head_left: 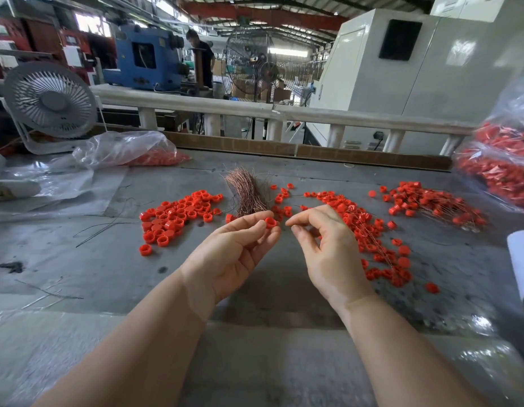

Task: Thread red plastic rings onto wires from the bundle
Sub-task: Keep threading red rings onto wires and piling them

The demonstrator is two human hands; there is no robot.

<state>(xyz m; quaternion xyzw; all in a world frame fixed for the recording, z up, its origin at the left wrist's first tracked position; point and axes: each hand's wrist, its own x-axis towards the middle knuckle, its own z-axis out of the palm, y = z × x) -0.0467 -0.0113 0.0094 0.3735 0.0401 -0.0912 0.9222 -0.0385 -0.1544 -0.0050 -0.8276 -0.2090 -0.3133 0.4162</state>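
Note:
My left hand (240, 248) pinches a red plastic ring (270, 222) between thumb and fingertips above the grey table. My right hand (325, 245) is just to its right, thumb and forefinger pinched together close to the ring; a wire between them is too thin to make out. A bundle of copper-coloured wires (247, 192) lies just beyond my hands. Loose red rings (178, 214) are spread to the left. Rings threaded on wires (369, 230) lie to the right, with another heap (425, 201) further right.
A plastic bag of red rings (143, 151) lies at the back left beside a white desk fan (50, 98). A fuller bag of rings (504, 160) stands at the right edge. Stray dark wires (108, 224) lie left. A white roll (520, 265) sits far right.

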